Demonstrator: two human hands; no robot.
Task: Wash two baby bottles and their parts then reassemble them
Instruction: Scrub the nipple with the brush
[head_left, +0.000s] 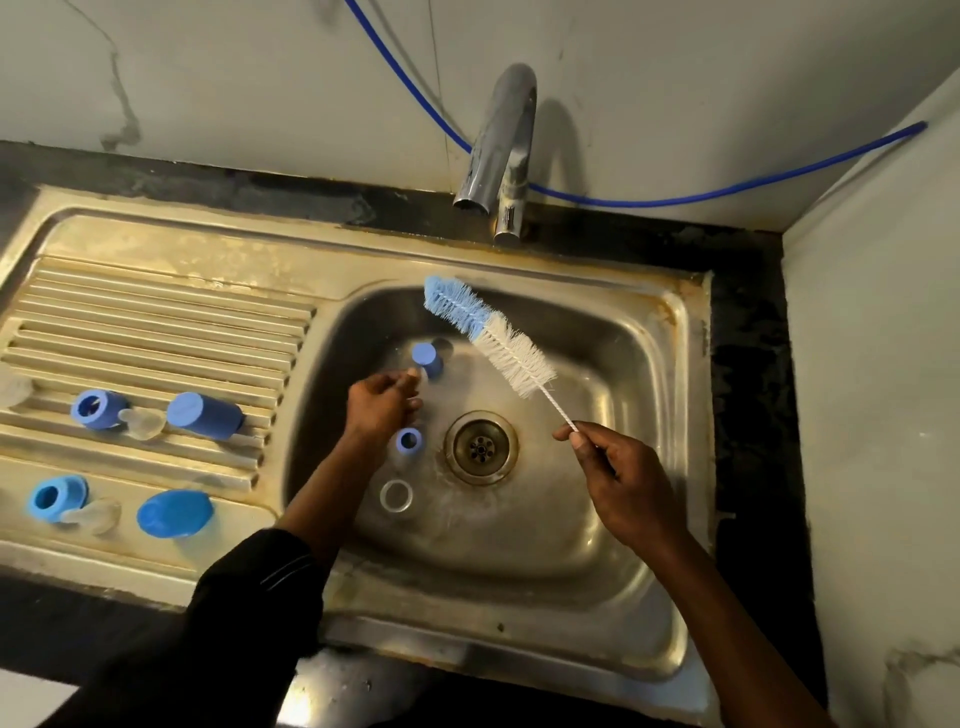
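Two hands work over the sink (693, 364); the left hand (382, 402) curls its fingers round what looks like a bottle (428, 359), blue-ended, low in the basin; the right hand (618, 478) pinches the brush (488, 332) by its wire stem, bristles raised. Scrubbing seems in hand; next the bristles must meet the bottle's mouth; the basin walls and the tap (498, 145) above leave fair room.
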